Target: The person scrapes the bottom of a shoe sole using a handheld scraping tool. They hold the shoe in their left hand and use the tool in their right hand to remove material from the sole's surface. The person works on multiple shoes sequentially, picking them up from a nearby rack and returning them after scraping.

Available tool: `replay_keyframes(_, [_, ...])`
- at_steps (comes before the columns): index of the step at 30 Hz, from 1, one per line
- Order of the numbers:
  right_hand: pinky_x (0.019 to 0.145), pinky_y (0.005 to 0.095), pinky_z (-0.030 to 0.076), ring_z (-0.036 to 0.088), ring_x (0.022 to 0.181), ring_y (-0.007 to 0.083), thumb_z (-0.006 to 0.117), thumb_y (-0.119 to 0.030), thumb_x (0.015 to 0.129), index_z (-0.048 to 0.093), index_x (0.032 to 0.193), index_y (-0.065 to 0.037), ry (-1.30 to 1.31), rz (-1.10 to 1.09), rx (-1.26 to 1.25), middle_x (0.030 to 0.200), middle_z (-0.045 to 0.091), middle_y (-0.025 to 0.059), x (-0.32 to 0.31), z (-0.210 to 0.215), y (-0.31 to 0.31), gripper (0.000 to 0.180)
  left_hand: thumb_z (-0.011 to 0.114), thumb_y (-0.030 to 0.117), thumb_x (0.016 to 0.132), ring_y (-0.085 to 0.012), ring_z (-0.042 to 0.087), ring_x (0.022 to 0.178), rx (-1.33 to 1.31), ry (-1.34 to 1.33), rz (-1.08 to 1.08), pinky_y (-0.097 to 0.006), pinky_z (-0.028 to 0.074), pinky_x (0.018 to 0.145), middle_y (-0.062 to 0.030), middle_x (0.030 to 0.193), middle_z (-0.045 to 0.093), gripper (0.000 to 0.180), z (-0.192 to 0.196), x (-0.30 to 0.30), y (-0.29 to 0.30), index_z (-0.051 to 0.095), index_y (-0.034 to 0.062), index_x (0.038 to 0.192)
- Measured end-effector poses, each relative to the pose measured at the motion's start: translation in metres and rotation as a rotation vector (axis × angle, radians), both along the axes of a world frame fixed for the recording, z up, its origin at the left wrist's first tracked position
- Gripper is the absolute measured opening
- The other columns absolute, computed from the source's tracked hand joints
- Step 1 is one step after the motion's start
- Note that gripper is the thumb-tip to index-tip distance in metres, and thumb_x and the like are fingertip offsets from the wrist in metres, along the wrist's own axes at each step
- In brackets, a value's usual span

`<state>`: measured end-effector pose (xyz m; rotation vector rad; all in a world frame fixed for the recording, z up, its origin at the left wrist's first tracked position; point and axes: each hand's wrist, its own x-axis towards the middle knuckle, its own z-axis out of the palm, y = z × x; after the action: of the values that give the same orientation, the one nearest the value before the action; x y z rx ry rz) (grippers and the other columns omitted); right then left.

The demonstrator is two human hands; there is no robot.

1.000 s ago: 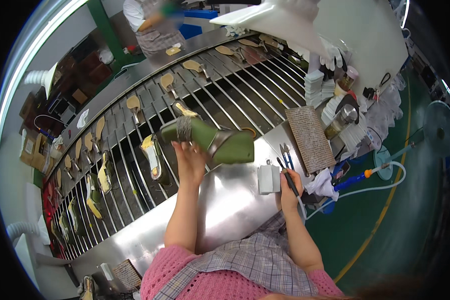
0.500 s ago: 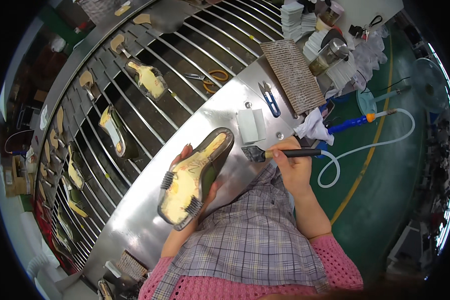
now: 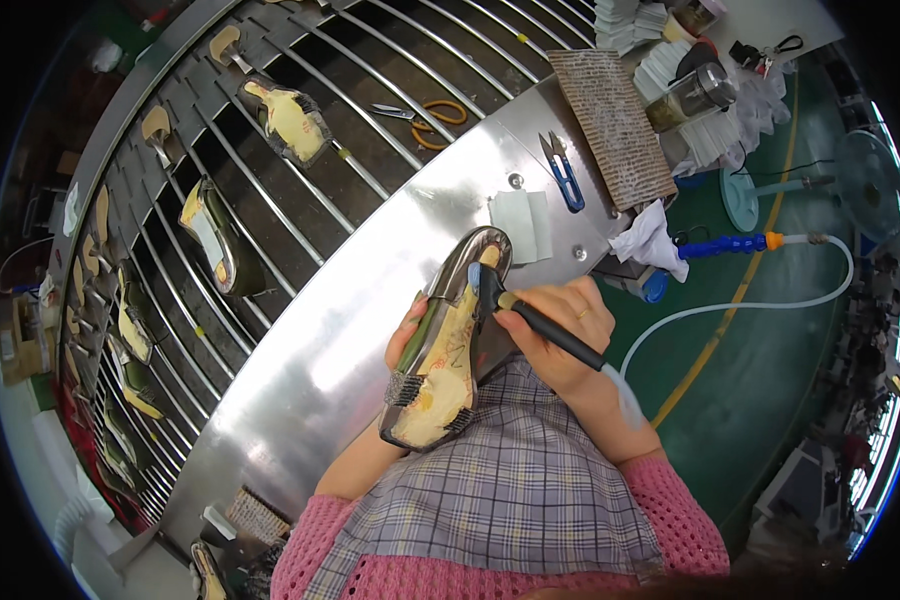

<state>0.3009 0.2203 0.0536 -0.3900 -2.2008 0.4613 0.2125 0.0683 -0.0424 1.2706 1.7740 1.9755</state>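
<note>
Here, the left hand (image 3: pixel 407 334) holds a green shoe (image 3: pixel 438 392), bottom up, its fingers curled along the side. The shoe is over the near edge of the shiny table (image 3: pixel 305 350), with its wide end by the checked apron (image 3: pixel 500 470). The right hand (image 3: pixel 570 330) pinches a black brush (image 3: pixel 562 341), and the brush tip is on the shoe's yellow bottom, near the narrow end. A pale cloth (image 3: pixel 520 228) lies just past the shoe, and blue snips (image 3: pixel 567 185) lie beyond that.
</note>
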Motion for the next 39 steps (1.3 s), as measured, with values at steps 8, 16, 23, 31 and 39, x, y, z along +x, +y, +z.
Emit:
replay_keyframes(8, [0.061, 0.0293, 0.043, 0.056, 0.068, 0.0183, 0.074, -0.011, 0.080, 0.068, 0.083, -0.002, -0.101, 0.297, -0.468, 0.078, 0.067, 0.0054, 0.019, 0.001, 0.019, 0.011, 0.081, 0.012, 0.077, -0.0322, 0.038, 0.135, 0.154, -0.032, 0.099, -0.042, 0.032, 0.113, -0.0217, 0.143, 0.035, 0.087, -0.030, 0.015, 0.008, 0.022, 0.0040, 0.140])
replay_keyframes(16, [0.070, 0.0324, 0.045, 0.062, 0.075, 0.0223, 0.076, -0.011, 0.079, 0.065, 0.094, -0.005, -0.045, 0.060, -0.259, 0.087, 0.069, 0.0061, 0.010, -0.008, 0.031, 0.020, 0.081, 0.013, 0.077, -0.0315, 0.037, 0.136, 0.107, 0.122, 0.064, -0.041, 0.030, 0.115, -0.0204, 0.144, 0.033, 0.089, -0.025, 0.008, 0.011, 0.019, 0.0055, 0.140])
replay_keyframes(23, [0.066, 0.0319, 0.046, 0.060, 0.073, 0.0233, 0.078, -0.012, 0.077, 0.065, 0.094, -0.004, -0.043, 0.069, -0.219, 0.085, 0.067, 0.0068, 0.011, -0.013, 0.035, 0.023, 0.082, 0.015, 0.075, -0.0317, 0.042, 0.134, 0.035, 0.118, 0.022, -0.040, 0.029, 0.114, -0.0206, 0.140, 0.039, 0.089, -0.031, 0.009, 0.009, 0.020, 0.0044, 0.138])
replay_keyframes(31, [0.067, 0.0320, 0.046, 0.060, 0.073, 0.0226, 0.078, -0.012, 0.077, 0.066, 0.092, -0.006, -0.117, 0.206, -0.348, 0.085, 0.067, 0.0056, 0.017, 0.000, 0.032, 0.021, 0.081, 0.021, 0.077, -0.0299, 0.035, 0.138, -0.001, 0.176, 0.116, -0.041, 0.030, 0.116, -0.0212, 0.144, 0.031, 0.093, -0.041, 0.013, 0.006, 0.014, 0.0060, 0.140])
replay_keyframes(39, [0.068, 0.0323, 0.044, 0.058, 0.074, 0.0222, 0.075, -0.010, 0.079, 0.066, 0.094, -0.004, -0.081, 0.121, -0.305, 0.086, 0.068, 0.0067, 0.016, -0.008, 0.037, 0.019, 0.087, 0.024, 0.071, -0.0319, 0.046, 0.130, -0.027, 0.224, 0.184, -0.045, 0.027, 0.115, -0.0206, 0.135, 0.045, 0.089, -0.051, 0.015, 0.009, 0.026, 0.0029, 0.133])
